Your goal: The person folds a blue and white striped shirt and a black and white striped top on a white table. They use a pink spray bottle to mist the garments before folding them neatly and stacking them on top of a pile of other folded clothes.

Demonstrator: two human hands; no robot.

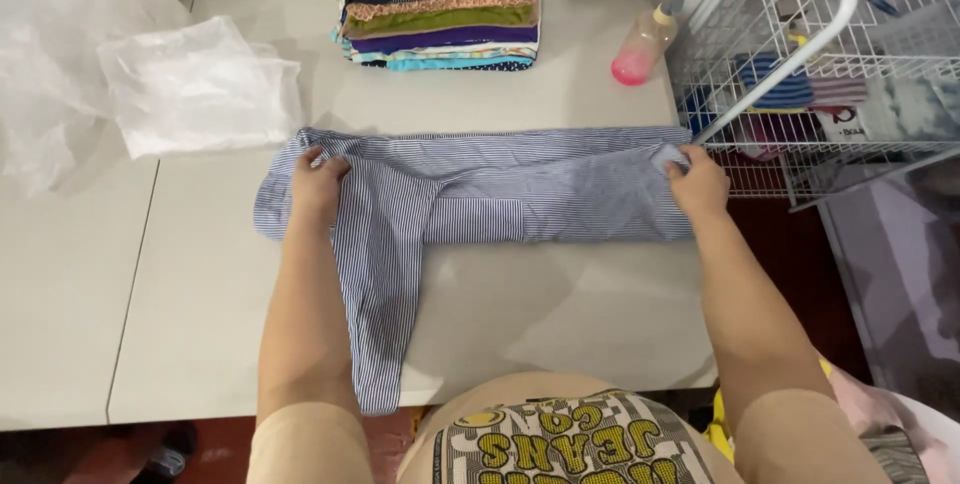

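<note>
Striped shirt (pixel 480 194) partly folded into a long band; one sleeve hangs near, unfolded. Left hand (pixel 318 184) and right hand (pixel 697 182) pinch its ends.

Head camera, looking steeply down, close over table (pixel 560 314) edge

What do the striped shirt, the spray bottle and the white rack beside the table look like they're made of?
The striped shirt, pinched at both ends by the left hand and right hand, looks like thin woven cloth, probably cotton: matte, with soft folds. The spray bottle seems clear plastic, since pink liquid shows through. The rack appears to be white-coated metal wire, judging by its thin rigid grid.
</note>
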